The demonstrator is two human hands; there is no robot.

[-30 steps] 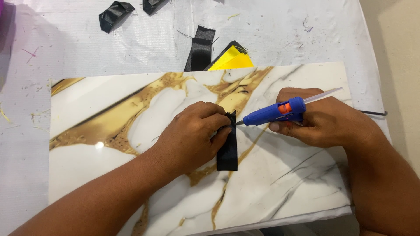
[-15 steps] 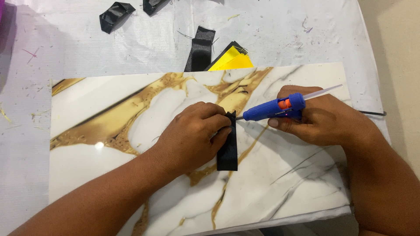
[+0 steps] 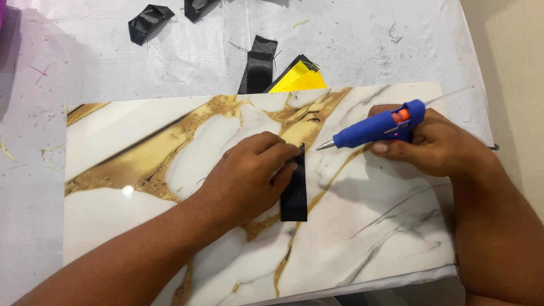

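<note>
Work surface: glossy white rectangular board with gold and grey marble veining [image 3: 141, 215], lying on a scuffed white plastic table cover [image 3: 351, 39].

Item in hand, left: short strip of black satin ribbon [image 3: 294, 192], flat on the board near its centre, running top to bottom. The left hand [image 3: 249, 175] rests on the strip's upper end, fingers curled down and pinching or pressing it; the exact contact lies under the fingertips and cannot be made out.

Item in hand, right: small blue hot-glue gun with orange trigger and clear glue stick at the back [image 3: 379, 127]. The right hand [image 3: 436, 144] is clenched around its grip. The metal nozzle points left toward the ribbon's top, near it but apart.

Surroundings: folded length of black ribbon [image 3: 258, 62] just beyond the board's far edge; yellow sheet pieces with a dark edge [image 3: 303, 79] beside it, partly behind the board; two more crumpled black ribbon pieces [image 3: 148, 21] farther back, one cut off by the frame's top.
</note>
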